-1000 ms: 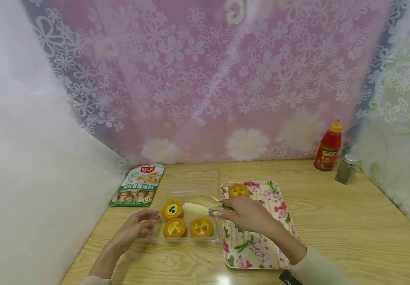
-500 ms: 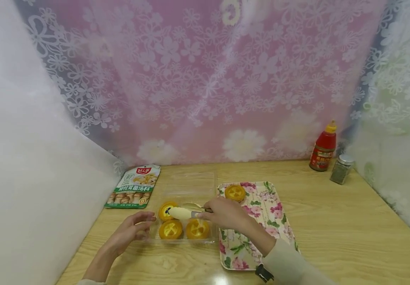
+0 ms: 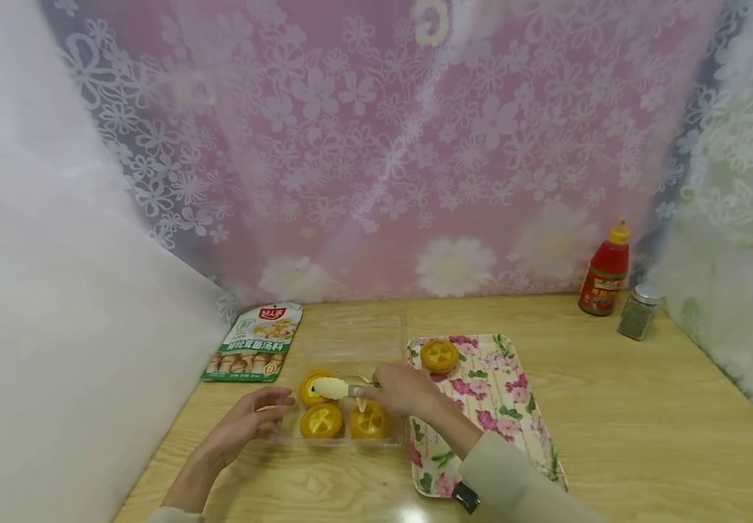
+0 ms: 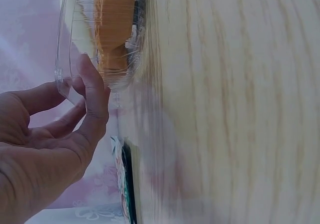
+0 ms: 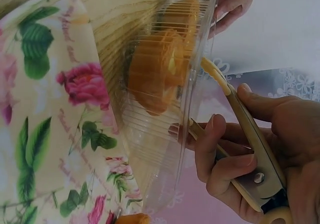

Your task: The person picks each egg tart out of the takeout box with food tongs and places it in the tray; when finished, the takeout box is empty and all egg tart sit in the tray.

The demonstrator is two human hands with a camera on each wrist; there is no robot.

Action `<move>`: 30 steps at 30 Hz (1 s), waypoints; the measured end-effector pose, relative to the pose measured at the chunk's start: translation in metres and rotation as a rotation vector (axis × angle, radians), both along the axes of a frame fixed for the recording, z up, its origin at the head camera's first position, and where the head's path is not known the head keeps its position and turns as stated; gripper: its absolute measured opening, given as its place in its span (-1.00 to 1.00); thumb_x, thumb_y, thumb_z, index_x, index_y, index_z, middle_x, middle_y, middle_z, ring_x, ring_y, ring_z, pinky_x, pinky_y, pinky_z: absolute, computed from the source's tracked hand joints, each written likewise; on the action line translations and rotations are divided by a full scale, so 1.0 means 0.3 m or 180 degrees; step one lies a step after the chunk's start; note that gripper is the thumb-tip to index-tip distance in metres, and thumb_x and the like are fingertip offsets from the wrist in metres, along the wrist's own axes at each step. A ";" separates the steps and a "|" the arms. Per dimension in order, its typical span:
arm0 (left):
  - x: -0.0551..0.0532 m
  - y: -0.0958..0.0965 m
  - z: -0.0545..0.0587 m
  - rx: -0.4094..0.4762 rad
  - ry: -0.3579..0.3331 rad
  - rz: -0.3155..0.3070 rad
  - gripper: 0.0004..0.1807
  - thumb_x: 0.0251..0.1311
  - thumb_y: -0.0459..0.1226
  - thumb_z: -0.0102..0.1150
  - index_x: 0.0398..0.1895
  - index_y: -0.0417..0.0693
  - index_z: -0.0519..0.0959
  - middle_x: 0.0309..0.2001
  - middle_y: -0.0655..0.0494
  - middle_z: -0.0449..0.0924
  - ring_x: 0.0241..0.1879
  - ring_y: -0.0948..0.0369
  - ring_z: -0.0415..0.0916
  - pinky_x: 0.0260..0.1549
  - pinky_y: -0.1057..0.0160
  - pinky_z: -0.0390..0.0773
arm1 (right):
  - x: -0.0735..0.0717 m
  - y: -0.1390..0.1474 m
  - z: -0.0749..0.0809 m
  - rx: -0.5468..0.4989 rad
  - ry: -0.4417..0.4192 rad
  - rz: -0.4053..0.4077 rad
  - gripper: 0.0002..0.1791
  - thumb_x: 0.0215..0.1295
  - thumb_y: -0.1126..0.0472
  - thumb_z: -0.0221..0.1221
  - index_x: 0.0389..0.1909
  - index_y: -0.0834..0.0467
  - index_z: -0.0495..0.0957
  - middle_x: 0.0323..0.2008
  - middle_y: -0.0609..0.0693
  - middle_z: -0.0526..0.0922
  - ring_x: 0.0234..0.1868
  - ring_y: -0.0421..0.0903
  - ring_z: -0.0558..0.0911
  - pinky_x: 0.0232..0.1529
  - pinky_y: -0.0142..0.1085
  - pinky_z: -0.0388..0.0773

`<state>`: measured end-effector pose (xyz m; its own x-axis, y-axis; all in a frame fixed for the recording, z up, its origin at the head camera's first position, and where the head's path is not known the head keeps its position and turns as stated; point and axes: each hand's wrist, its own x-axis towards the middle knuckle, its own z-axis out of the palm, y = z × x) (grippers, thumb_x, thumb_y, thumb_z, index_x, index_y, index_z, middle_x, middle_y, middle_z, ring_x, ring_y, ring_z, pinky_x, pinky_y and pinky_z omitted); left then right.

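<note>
My right hand [image 3: 402,391] holds a pair of tongs [image 5: 257,139] with cream tips and metal arms. In the head view their tips reach over the egg tart with dark berries [image 3: 308,398], covering part of it; whether they touch it I cannot tell. Two other egg tarts, the left one [image 3: 321,421] and the right one [image 3: 368,423], sit in front in the same clear plastic container [image 3: 324,442]. At the container's left side is my left hand [image 3: 245,425], its bent fingers gripping the rim at a corner in the left wrist view.
Right of the container lies a floral tray [image 3: 507,421] bearing one egg tart [image 3: 440,356]. A green and white food pouch [image 3: 255,343] lies at the back left. A red sauce bottle [image 3: 605,272] and a spice jar [image 3: 640,312] stand at the back right.
My right hand has moved left with the tongs, from the container's gap to above the berry-topped egg tart. The left hand has stayed at the container's side.
</note>
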<state>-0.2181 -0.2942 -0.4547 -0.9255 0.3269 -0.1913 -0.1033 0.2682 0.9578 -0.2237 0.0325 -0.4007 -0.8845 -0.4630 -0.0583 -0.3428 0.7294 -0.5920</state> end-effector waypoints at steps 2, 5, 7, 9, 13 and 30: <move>0.002 -0.002 -0.002 0.0002 -0.0014 -0.0015 -0.43 0.60 -0.31 -0.01 0.49 -0.47 0.18 0.41 -0.49 0.28 -0.13 0.10 0.47 -0.20 0.16 0.70 | -0.003 -0.009 -0.012 -0.0019 -0.0017 -0.0028 -0.48 0.54 -0.14 0.16 -0.48 0.18 0.68 -0.77 -0.15 0.26 -0.74 -0.25 0.20 -0.70 -0.39 0.16; 0.003 -0.003 -0.007 -0.0003 -0.0006 -0.0049 -0.43 0.59 -0.30 0.01 0.50 -0.46 0.18 0.40 -0.48 0.29 -0.09 0.07 0.47 -0.18 0.15 0.70 | -0.002 -0.016 -0.022 -0.0059 -0.0055 -0.0057 -0.50 0.55 -0.14 0.15 -0.46 0.16 0.68 -0.78 -0.15 0.27 -0.75 -0.24 0.22 -0.71 -0.38 0.17; 0.002 -0.003 -0.009 -0.0012 -0.0006 -0.0069 -0.42 0.60 -0.29 0.01 0.50 -0.44 0.19 0.41 -0.47 0.29 -0.04 0.04 0.46 -0.17 0.14 0.70 | -0.003 -0.021 -0.024 -0.0097 -0.0049 -0.0051 -0.51 0.55 -0.12 0.16 -0.46 0.16 0.69 -0.79 -0.14 0.26 -0.76 -0.24 0.20 -0.71 -0.38 0.16; 0.002 -0.004 -0.011 -0.0020 -0.0011 -0.0065 -0.42 0.60 -0.28 0.01 0.51 -0.42 0.19 0.41 -0.45 0.29 -0.01 0.01 0.45 -0.17 0.14 0.68 | -0.004 -0.026 -0.023 -0.0129 -0.0031 -0.0024 -0.52 0.55 -0.11 0.16 -0.45 0.16 0.70 -0.79 -0.15 0.23 -0.76 -0.25 0.18 -0.71 -0.38 0.14; -0.001 -0.009 -0.011 -0.0019 -0.0003 -0.0038 -0.44 0.60 -0.28 0.00 0.51 -0.40 0.21 0.41 -0.44 0.30 -0.03 0.02 0.45 -0.18 0.12 0.68 | -0.011 -0.041 -0.024 -0.0199 -0.0015 0.0032 -0.55 0.55 -0.07 0.18 -0.40 0.18 0.73 -0.80 -0.16 0.20 -0.76 -0.26 0.15 -0.71 -0.40 0.11; 0.004 0.004 -0.007 0.0049 0.0024 0.0071 -0.42 0.59 -0.31 0.00 0.52 -0.46 0.18 0.44 -0.48 0.25 -0.10 0.06 0.44 -0.22 0.16 0.71 | -0.021 -0.024 -0.040 -0.0477 -0.0076 -0.0052 -0.66 0.55 -0.04 0.18 -0.19 0.11 0.80 -0.76 -0.14 0.37 -0.76 -0.25 0.22 -0.74 -0.41 0.15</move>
